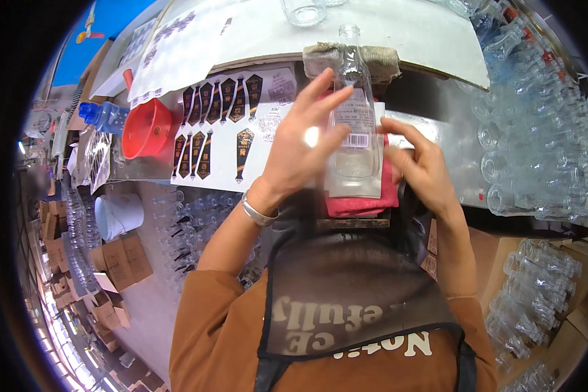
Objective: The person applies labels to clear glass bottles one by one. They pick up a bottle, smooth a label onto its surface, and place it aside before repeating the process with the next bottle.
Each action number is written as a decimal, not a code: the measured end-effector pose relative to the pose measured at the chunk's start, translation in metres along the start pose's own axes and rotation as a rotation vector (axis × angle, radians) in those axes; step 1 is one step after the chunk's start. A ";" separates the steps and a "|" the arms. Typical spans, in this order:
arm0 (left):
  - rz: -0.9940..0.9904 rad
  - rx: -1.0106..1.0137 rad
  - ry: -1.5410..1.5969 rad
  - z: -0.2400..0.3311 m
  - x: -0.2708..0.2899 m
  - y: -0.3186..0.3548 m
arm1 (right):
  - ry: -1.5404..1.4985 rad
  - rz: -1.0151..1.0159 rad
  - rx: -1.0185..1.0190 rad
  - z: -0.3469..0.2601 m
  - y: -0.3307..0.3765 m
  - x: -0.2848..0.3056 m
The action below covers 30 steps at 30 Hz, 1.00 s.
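- The step looks like sticking a white label onto a clear glass bottle (354,111). The bottle lies in the middle of the view, its neck pointing to 12 o'clock, over a pink cloth (362,204) on the worktop (438,39).
- The left hand (304,153) is spread flat, fingers pointing to 1 o'clock, pressing on the bottle's left side and label.
- The right hand (421,163) is at 3 o'clock of the bottle, fingers bent, touching its right edge. Neither hand is closed around it.
- The next move, I think, needs a smooth rub so the label sits flat with no bumps.
- A sheet of black stickers (212,124) lies at 9 o'clock, and a red funnel (147,129) is farther that way.
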<state>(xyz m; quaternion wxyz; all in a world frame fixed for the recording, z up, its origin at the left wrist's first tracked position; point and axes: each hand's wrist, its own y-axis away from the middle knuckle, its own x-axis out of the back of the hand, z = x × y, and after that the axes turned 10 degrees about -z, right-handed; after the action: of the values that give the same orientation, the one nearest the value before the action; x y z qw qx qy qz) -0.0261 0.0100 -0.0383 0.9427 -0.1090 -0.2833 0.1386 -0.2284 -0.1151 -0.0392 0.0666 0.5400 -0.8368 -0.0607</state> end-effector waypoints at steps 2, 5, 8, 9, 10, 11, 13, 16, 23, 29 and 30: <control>0.034 0.038 0.013 -0.002 -0.004 0.004 | -0.008 0.003 0.036 0.005 -0.018 0.003; 0.050 0.049 0.010 -0.004 -0.010 0.006 | -0.021 -0.010 -0.010 0.001 -0.034 -0.002; 0.021 0.050 -0.019 -0.005 -0.012 0.009 | 0.074 0.009 0.019 0.010 -0.040 -0.002; 0.029 0.058 -0.003 -0.005 -0.013 0.010 | 0.096 0.010 0.024 0.008 -0.040 -0.002; 0.036 0.066 0.013 -0.005 -0.015 0.010 | 0.103 0.012 0.027 0.007 -0.040 -0.003; 0.044 0.074 0.029 -0.006 -0.015 0.011 | 0.109 0.013 0.029 0.007 -0.039 -0.003; 0.040 0.064 0.019 -0.006 -0.015 0.011 | 0.092 0.014 0.031 0.008 -0.039 -0.003; 0.022 0.054 0.004 -0.006 -0.015 0.012 | 0.059 0.001 0.031 0.006 -0.038 -0.003; 0.021 0.068 0.039 -0.005 -0.018 0.014 | -0.042 -0.049 0.018 0.001 -0.035 -0.003; 0.018 0.068 0.020 -0.004 -0.017 0.014 | -0.011 -0.042 0.030 0.002 -0.036 -0.003; 0.021 0.064 0.020 -0.003 -0.018 0.014 | 0.000 -0.044 0.038 0.005 -0.037 -0.003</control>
<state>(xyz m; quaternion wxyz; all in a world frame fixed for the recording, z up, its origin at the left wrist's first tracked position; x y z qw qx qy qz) -0.0410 0.0172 -0.0539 0.9470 -0.0833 -0.2680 0.1566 -0.1948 -0.1271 -0.0504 0.0550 0.5596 -0.8257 -0.0463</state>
